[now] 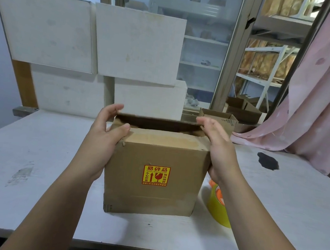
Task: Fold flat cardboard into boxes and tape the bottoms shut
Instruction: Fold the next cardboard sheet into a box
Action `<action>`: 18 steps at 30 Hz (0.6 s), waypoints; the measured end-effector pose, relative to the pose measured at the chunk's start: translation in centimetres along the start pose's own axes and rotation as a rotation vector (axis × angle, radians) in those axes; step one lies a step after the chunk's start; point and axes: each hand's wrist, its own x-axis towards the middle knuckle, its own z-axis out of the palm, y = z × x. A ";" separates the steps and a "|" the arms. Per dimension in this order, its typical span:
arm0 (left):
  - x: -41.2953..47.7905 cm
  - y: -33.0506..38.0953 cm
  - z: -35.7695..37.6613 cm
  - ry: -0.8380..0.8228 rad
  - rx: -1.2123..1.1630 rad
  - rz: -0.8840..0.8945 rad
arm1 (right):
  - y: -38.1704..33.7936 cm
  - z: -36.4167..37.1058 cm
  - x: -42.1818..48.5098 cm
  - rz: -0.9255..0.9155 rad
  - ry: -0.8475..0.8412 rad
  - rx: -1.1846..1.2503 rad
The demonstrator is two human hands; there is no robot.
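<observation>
Cardboard box stands upright mid-table, red/yellow sticker facing us. Near flap is folded down over the top; far flap is raised w/ a dark gap under it. Our L hand grips the top-left corner, thumb on the near flap, fingers curled on the far flap's edge. Our R hand lies nearly straight-fingered vs. the top-right corner, tips touching the far flap. 1 yellow tape roll sits just beside the box's right side, partly behind our R forearm.
</observation>
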 end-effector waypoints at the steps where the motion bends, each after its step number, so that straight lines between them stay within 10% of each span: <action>1: -0.1 0.0 0.1 0.010 -0.006 -0.003 | 0.0 0.0 0.0 0.007 0.018 -0.005; 11: -0.8 0.3 0.7 0.204 0.287 -0.009 | -0.1 0.0 -0.6 0.193 0.047 0.062; 18: -2.3 2.8 -0.4 0.198 0.254 0.123 | -0.5 0.7 -2.7 -0.019 0.084 0.144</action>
